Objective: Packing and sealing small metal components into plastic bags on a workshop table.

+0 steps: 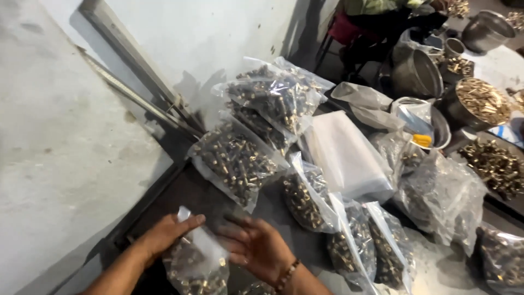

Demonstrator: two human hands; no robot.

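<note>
The left hand [166, 234] pinches the top of a clear bag of small brass parts [197, 269], low at the frame's bottom edge, which cuts it off. The right hand [256, 246] is spread, fingers blurred, just beside it. Filled bags [236, 158] pile behind.

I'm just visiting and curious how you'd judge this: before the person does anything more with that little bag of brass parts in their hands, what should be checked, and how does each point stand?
1. Left hand has hold of the small clear bag: ok, fingers lie on its top edge.
2. Right hand free to help: ok, open, palm beside the bag.
3. Bag mouth sealed: cannot tell, the top is crumpled under the fingers.
4. Bag has parts in it: ok, brass pieces show through.
5. Stacked filled bags behind stay put: cannot tell, they lean on each other.
6. Bare dark tabletop ahead of the hands: ok.
</note>
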